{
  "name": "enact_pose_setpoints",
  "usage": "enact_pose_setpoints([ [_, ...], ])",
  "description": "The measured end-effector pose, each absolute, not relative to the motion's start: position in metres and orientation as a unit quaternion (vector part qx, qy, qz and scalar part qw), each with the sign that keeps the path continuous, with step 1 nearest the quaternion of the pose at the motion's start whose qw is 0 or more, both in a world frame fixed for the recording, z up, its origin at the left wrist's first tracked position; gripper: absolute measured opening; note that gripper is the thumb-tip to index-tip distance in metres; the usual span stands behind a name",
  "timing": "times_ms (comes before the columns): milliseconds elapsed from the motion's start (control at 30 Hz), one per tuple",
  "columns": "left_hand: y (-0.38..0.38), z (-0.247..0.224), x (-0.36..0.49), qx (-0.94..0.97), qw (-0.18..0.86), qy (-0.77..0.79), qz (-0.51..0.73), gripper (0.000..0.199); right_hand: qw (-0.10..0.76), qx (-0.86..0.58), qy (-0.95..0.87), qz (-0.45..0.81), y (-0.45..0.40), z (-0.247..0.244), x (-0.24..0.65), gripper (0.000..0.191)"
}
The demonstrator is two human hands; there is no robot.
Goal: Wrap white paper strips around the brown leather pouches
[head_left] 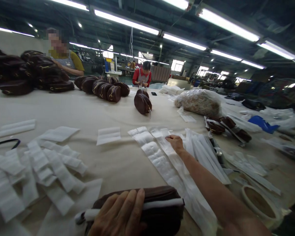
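Observation:
At the bottom of the view, my left hand grips a dark brown bag, its fingers laid over the near side. A white-wrapped strap or tube runs along the bag and pokes out to the left. My right hand reaches forward, thumb and fingers pinched on the end of a white padded strip. Beside it lies another long puffy white strip. Just right of my right hand is a bundle of white strips.
Short white pieces are scattered at left. Finished brown round bags line the far side, with one brown bag standing nearer. A plastic-wrapped bundle and a tape roll lie at right. Two co-workers are across the table.

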State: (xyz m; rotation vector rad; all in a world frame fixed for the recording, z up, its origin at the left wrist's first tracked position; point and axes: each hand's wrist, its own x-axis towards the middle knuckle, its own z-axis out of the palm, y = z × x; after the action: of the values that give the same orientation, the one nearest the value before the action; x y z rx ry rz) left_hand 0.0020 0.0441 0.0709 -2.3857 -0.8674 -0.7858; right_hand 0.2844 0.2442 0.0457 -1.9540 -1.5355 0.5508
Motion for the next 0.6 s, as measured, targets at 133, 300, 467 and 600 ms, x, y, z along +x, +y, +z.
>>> enact_pose_setpoints([
  [133, 0.039, 0.075, 0.003, -0.878, 0.201, -0.327, -0.285, 0.032, 0.403, -0.618, -0.629, 0.245, 0.209, 0.082, 0.242, 0.018],
  [300, 0.036, 0.079, 0.005, -0.878, 0.179, -0.344, -0.281, 0.034, 0.478, -0.284, -0.793, 0.250, 0.133, 0.120, 0.193, 0.012],
  [467, 0.030, 0.076, 0.003, -0.851, 0.163, -0.371, -0.335, 0.037, 0.403, -0.235, -0.862, 0.199, 0.084, 0.117, 0.189, 0.011],
  [600, 0.029, 0.065, 0.000, -0.835, 0.149, -0.383, -0.366, 0.041, 0.393, -0.251, -0.881, 0.081, 0.066, 0.116, 0.195, 0.012],
])
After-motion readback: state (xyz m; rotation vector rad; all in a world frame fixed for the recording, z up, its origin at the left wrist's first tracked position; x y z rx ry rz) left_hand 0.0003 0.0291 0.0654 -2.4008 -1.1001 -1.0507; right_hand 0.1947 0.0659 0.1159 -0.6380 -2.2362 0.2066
